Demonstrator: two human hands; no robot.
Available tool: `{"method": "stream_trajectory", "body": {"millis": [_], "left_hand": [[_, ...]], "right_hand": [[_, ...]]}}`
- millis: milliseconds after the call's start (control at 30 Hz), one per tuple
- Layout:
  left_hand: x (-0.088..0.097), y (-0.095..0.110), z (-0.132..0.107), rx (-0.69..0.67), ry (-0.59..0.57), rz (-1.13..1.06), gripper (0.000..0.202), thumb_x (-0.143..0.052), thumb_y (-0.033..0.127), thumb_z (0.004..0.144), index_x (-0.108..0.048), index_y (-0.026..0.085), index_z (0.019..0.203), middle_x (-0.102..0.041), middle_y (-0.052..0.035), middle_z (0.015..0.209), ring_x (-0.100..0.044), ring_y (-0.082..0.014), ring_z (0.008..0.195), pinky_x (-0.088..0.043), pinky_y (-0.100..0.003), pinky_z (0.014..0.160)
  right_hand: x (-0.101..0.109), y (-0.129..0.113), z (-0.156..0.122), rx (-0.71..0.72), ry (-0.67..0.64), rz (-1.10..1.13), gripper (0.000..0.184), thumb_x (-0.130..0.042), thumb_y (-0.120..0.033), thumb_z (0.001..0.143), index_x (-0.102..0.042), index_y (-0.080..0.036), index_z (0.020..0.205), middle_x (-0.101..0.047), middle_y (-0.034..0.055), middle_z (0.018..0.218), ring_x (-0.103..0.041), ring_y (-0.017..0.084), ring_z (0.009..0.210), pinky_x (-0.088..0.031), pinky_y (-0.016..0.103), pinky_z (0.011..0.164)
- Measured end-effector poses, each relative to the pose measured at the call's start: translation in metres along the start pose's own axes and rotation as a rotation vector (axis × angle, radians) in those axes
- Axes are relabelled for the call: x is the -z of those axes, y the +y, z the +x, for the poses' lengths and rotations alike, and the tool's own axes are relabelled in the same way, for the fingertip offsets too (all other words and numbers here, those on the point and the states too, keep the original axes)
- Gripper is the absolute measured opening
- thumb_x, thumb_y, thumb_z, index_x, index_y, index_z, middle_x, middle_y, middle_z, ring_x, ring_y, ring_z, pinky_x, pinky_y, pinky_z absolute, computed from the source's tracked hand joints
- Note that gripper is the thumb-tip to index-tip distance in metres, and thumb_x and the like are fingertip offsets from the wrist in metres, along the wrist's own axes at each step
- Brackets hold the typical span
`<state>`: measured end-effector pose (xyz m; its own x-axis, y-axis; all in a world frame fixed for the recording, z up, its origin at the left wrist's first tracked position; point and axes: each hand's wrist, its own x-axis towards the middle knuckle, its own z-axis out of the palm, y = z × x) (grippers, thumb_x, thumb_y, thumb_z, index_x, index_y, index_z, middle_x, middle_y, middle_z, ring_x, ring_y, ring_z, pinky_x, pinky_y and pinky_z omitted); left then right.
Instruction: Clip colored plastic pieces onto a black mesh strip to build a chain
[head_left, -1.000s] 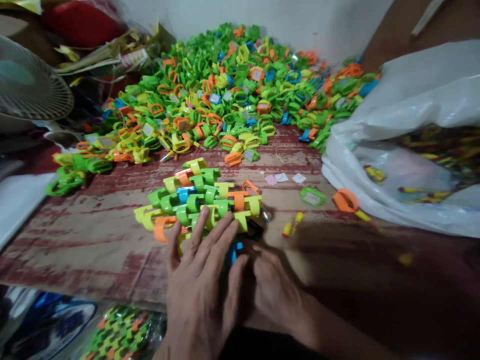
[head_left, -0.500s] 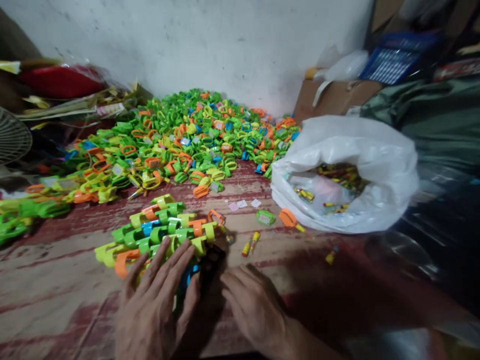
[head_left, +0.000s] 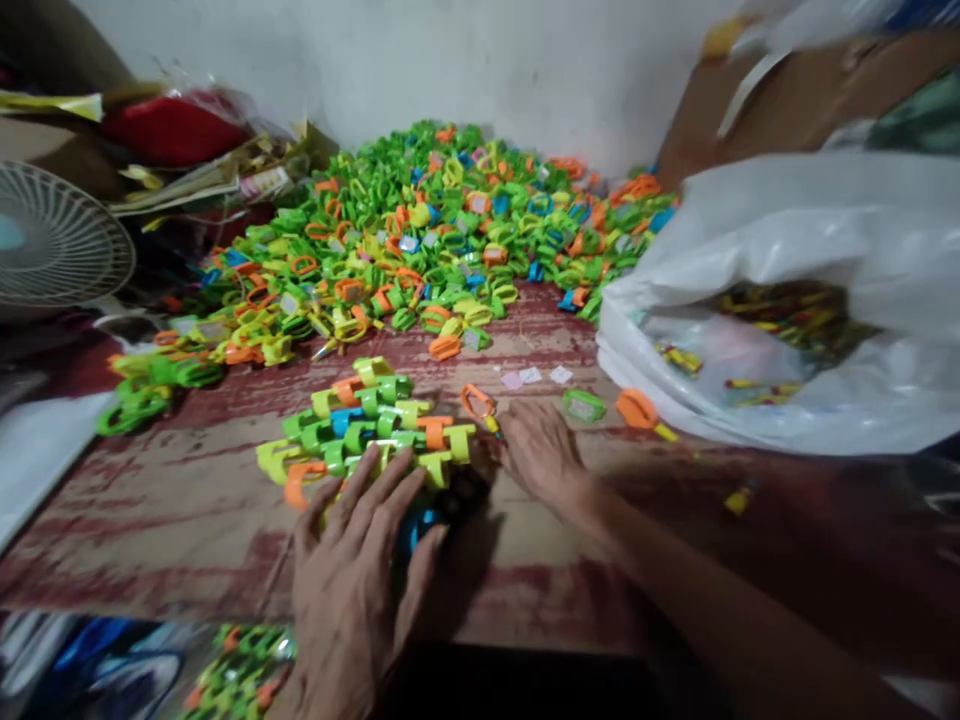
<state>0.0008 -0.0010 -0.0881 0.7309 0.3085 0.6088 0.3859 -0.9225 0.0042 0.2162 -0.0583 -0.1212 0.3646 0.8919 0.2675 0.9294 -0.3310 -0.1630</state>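
My left hand [head_left: 360,560] lies over the near side of a tight block of curved plastic bands [head_left: 367,425] in green, yellow, orange and blue. Its fingers are spread across the top, and the thumb is by a blue band [head_left: 421,527]. A dark holder [head_left: 466,490] shows partly under the block. To the right, my right hand [head_left: 541,450] is lowered to the table with fingers curled together; what is under or in them is hidden. Just left of its fingertips lies an orange ring-shaped band [head_left: 478,400] with a small yellow tube [head_left: 492,424].
A large heap of bright plastic bands [head_left: 420,240] lies against the wall. At right stands a white sack [head_left: 675,300] holding small yellow-red tubes [head_left: 787,320]. A green band [head_left: 583,404], an orange piece [head_left: 636,408] and paper labels [head_left: 529,376] lie nearby. A fan [head_left: 60,235] stands left.
My right hand has moved forward over the spot where small yellow-red tubes lay, and these are now out of sight. My left hand stays on the block. The camera view has shifted.
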Motion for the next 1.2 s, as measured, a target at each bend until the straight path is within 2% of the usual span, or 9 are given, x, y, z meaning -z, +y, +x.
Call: {"method": "stream_trajectory", "body": {"millis": [133,267,333,400,633,767,933,1067,1200], "left_hand": [[0.008,0.002,0.0,0.038,-0.137,-0.082,0.043,-0.042,0.023,0.099,-0.045,0.011,0.14,-0.058,-0.0133,0.141,-0.036,-0.0247,0.144,-0.022,-0.042,0.117],[0.021,0.0,0.002,0.019,-0.213,-0.095,0.046,-0.037,0.019,0.1,-0.04,0.014,0.146,-0.051,-0.01,0.149,-0.03,-0.0232,0.148,-0.009,-0.044,0.123],[0.028,-0.002,0.006,0.027,-0.199,-0.101,0.046,-0.036,0.02,0.101,-0.039,0.015,0.147,-0.047,-0.0104,0.153,-0.026,-0.0247,0.15,-0.005,-0.048,0.124],[0.031,-0.004,0.01,0.04,-0.175,-0.109,0.046,-0.036,0.021,0.101,-0.039,0.016,0.147,-0.042,-0.0098,0.156,-0.021,-0.0261,0.152,-0.005,-0.05,0.123],[0.015,-0.013,0.013,-0.012,-0.274,-0.129,0.046,-0.031,0.025,0.104,-0.037,0.019,0.15,-0.041,-0.0044,0.157,-0.026,-0.0217,0.15,-0.008,-0.044,0.123],[0.013,-0.013,0.008,-0.024,-0.291,-0.142,0.047,-0.03,0.027,0.105,-0.037,0.017,0.15,-0.038,-0.0041,0.158,-0.024,-0.0211,0.15,-0.008,-0.043,0.124],[0.013,-0.013,0.009,-0.013,-0.289,-0.151,0.047,-0.03,0.027,0.105,-0.039,0.017,0.149,-0.039,-0.0039,0.158,-0.026,-0.0212,0.15,-0.01,-0.044,0.123],[0.012,-0.013,0.009,-0.007,-0.281,-0.171,0.047,-0.031,0.028,0.105,-0.036,0.018,0.151,-0.037,-0.0034,0.159,-0.023,-0.0197,0.151,-0.008,-0.043,0.125],[0.016,-0.012,0.006,0.07,-0.301,-0.259,0.056,-0.031,0.035,0.106,-0.016,0.02,0.157,-0.033,-0.004,0.161,-0.021,-0.0178,0.152,-0.009,-0.043,0.126]], "right_hand": [[-0.007,0.005,0.007,-0.065,-0.078,-0.008,0.02,-0.051,-0.006,0.087,-0.067,-0.014,0.096,-0.069,0.014,0.092,-0.065,0.025,0.089,-0.045,0.033,0.081],[0.004,0.019,-0.009,-0.01,0.105,0.197,0.011,-0.053,-0.023,0.091,-0.062,-0.016,0.091,-0.067,0.007,0.078,-0.063,0.02,0.07,-0.044,0.027,0.065],[0.013,0.016,-0.025,0.025,0.224,0.311,0.013,-0.054,-0.028,0.089,-0.061,-0.018,0.083,-0.064,0.0039,0.068,-0.062,0.018,0.063,-0.044,0.026,0.061],[0.016,0.005,-0.043,0.003,0.238,0.404,0.018,-0.056,-0.03,0.088,-0.061,-0.02,0.075,-0.062,0.0014,0.059,-0.059,0.016,0.054,-0.044,0.025,0.056],[-0.02,-0.026,-0.069,-0.194,0.165,0.7,0.021,-0.064,-0.037,0.082,-0.074,-0.02,0.077,-0.076,0.0063,0.074,-0.072,0.022,0.07,-0.056,0.029,0.064],[-0.03,-0.02,-0.072,-0.204,0.206,0.735,0.023,-0.067,-0.04,0.082,-0.077,-0.019,0.079,-0.077,0.008,0.079,-0.074,0.023,0.072,-0.058,0.03,0.067],[-0.017,-0.017,-0.075,-0.169,0.173,0.683,0.02,-0.065,-0.036,0.085,-0.078,-0.021,0.088,-0.078,0.0069,0.089,-0.075,0.023,0.079,-0.059,0.031,0.075],[-0.017,-0.023,-0.072,-0.136,0.227,0.67,0.023,-0.064,-0.039,0.085,-0.076,-0.02,0.079,-0.077,0.007,0.079,-0.073,0.021,0.07,-0.057,0.028,0.066],[-0.026,-0.017,-0.071,-0.153,0.282,0.624,0.031,-0.058,-0.041,0.088,-0.065,-0.02,0.066,-0.068,0.0038,0.059,-0.065,0.017,0.054,-0.048,0.024,0.054]]}}
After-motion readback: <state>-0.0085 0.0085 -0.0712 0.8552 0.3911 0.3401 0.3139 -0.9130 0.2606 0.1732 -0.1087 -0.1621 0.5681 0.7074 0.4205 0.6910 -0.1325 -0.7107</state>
